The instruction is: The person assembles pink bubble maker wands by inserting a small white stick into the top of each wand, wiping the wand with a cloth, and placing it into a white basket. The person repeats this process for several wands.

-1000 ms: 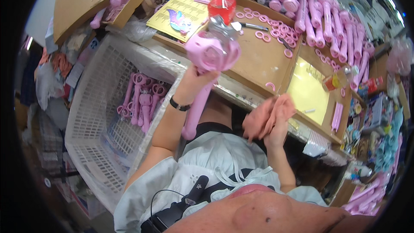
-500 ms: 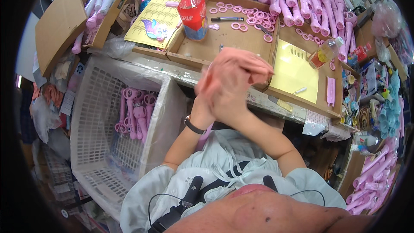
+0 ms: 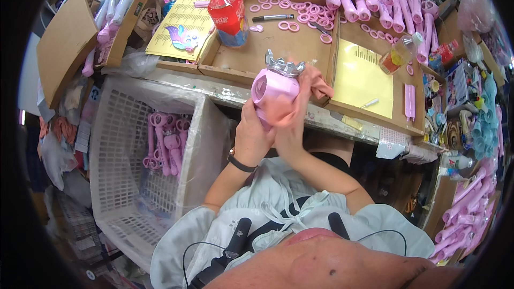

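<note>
A white plastic basket (image 3: 112, 155) stood to the person's left, its side next to a shallow cardboard tray (image 3: 302, 48). A yellow printed sheet (image 3: 361, 85) lay in the tray section to the right, while a cluster of pink wands (image 3: 172, 147) rested inside the basket. A red-labeled bottle (image 3: 227, 13) stood upright at the tray's left end. In front of the tray, above the person's lap, a pink toy (image 3: 279, 91) topped with a silver crown was held tilted, a salmon-colored cloth (image 3: 320, 85) against its side. The left hand (image 3: 251, 134) had its fingers wrapped around the toy below its head. The right hand (image 3: 289, 139) was at the cloth; blur and fabric obscured its fingers, whose state could not be determined. Beyond lay a dark marker (image 3: 273, 17) and scattered pink rings (image 3: 316, 10).
</note>
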Tool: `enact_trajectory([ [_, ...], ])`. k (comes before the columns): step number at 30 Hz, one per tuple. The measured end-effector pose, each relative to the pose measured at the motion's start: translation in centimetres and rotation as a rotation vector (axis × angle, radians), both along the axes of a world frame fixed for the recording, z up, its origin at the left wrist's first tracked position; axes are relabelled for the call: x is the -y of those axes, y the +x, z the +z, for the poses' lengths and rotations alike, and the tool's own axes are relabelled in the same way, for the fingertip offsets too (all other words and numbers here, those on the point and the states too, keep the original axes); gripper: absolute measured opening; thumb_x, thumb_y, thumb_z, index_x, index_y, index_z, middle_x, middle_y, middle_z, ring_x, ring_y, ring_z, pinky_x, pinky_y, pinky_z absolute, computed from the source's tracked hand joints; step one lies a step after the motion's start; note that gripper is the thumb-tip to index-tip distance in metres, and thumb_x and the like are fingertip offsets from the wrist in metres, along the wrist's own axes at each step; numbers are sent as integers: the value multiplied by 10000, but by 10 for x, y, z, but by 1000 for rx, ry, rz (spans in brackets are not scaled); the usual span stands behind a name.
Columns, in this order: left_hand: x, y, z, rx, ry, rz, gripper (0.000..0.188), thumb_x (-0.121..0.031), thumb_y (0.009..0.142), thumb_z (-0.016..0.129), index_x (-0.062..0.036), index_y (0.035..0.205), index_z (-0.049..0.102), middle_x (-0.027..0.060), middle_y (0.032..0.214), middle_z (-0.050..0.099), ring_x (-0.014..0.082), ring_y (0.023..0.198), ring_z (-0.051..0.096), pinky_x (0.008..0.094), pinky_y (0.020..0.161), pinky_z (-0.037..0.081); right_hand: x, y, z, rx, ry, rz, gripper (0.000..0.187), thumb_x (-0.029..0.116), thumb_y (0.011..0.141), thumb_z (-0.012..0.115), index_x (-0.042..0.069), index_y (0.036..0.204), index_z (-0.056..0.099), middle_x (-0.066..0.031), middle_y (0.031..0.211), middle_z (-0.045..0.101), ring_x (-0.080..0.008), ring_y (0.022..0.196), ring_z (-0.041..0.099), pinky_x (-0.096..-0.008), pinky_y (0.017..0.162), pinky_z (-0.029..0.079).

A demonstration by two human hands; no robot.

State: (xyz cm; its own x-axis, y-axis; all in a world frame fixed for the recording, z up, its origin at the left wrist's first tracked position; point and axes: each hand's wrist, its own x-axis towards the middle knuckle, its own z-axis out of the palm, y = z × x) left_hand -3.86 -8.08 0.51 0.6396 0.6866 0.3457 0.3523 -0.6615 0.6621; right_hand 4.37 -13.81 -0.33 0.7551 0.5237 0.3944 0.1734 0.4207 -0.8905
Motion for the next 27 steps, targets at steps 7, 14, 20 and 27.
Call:
enact_trajectory([
  [7,0,-4,15,224,-381,-363,630,-186,706,753,29,1180,398,167,1017,578,277,911,612,357,778,489,-1,67,-4,-494,257,515,554,430,904,500,13,1255,400,-127,1205,504,-197,1049,534,-337,897,441],
  [14,-21,-2,-4,423,-1402,-658,553,-100,785,673,18,1233,371,125,1057,562,186,852,606,351,724,521,8,60,-8,-642,305,541,481,428,929,467,70,1250,445,-78,1190,540,-182,1074,534,-342,876,461],
  [20,-7,3,-2,419,-487,-329,714,-291,886,569,31,1390,179,167,1339,367,234,1210,402,336,1016,309,6,17,-9,-395,23,-51,364,355,996,312,52,1175,404,-24,1030,481,-75,845,483,-215,694,421],
  [27,-16,-1,2,408,-703,-481,816,-457,888,533,28,1417,145,148,1416,278,203,1301,272,326,1062,220,-1,0,-14,-30,132,-257,541,484,916,456,-16,1121,442,-3,640,500,-60,539,481,-208,439,394],
])
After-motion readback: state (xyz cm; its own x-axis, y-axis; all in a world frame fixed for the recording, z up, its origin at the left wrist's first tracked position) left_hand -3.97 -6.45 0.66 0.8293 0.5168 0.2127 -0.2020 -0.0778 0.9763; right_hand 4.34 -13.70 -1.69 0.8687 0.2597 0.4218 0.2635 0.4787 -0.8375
